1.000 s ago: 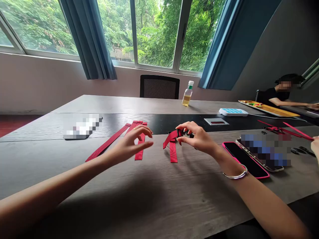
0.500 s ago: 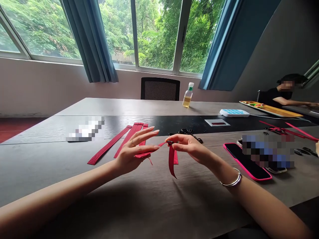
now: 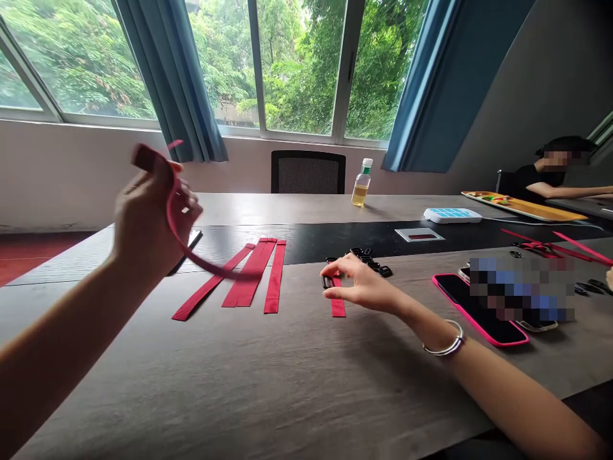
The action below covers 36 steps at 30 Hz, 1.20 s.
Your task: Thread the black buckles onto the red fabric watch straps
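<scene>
Left hand (image 3: 143, 223): raised over the left side of the tabletop (image 3: 239, 383), clasping a red strap (image 3: 211, 267).
Red strap: curving out of the grip and down to the right, blurred, passing in front of the flat strips (image 3: 249, 275).
Right hand (image 3: 359, 285): low over the tabletop, pinching a black buckle (image 3: 327, 282) between thumb and fingers.
Flat strips: red, lying fanned out between both hands.
Single red strip (image 3: 338, 308): lying beneath the right hand, partly hidden.
Buckle pile (image 3: 368, 259): black, just behind the right hand.
Pink-edged phone (image 3: 479, 310): lying right of the bracelet (image 3: 445, 342).
Bottle (image 3: 360, 191): standing upright farther back, part-filled with yellowish liquid.
</scene>
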Each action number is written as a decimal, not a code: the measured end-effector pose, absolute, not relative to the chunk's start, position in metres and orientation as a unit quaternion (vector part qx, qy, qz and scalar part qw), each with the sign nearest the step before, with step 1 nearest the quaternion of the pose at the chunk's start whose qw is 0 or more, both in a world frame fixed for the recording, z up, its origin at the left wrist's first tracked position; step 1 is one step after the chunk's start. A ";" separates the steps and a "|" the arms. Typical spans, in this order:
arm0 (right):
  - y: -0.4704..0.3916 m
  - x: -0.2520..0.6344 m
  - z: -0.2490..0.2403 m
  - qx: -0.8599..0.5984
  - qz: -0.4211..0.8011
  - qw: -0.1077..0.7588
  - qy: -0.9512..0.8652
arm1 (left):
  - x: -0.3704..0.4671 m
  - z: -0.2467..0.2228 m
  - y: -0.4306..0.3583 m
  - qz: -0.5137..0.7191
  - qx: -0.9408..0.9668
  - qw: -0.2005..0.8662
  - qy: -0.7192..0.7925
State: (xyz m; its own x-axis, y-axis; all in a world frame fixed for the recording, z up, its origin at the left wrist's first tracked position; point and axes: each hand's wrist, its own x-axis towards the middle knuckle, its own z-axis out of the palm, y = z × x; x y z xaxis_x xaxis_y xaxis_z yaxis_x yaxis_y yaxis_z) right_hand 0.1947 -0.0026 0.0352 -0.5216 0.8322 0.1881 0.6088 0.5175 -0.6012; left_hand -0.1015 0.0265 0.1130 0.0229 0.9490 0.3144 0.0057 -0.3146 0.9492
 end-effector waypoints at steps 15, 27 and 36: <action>0.016 0.234 0.038 -0.516 0.063 -0.030 -0.853 | -0.007 0.008 0.111 0.288 0.755 0.180 0.561; 0.005 0.191 0.022 -0.415 -0.045 0.095 -0.904 | -0.062 0.010 0.075 0.185 0.863 0.028 0.469; 0.004 0.175 0.003 -0.341 0.117 0.177 -0.916 | -0.145 -0.005 0.051 0.104 0.882 0.069 0.454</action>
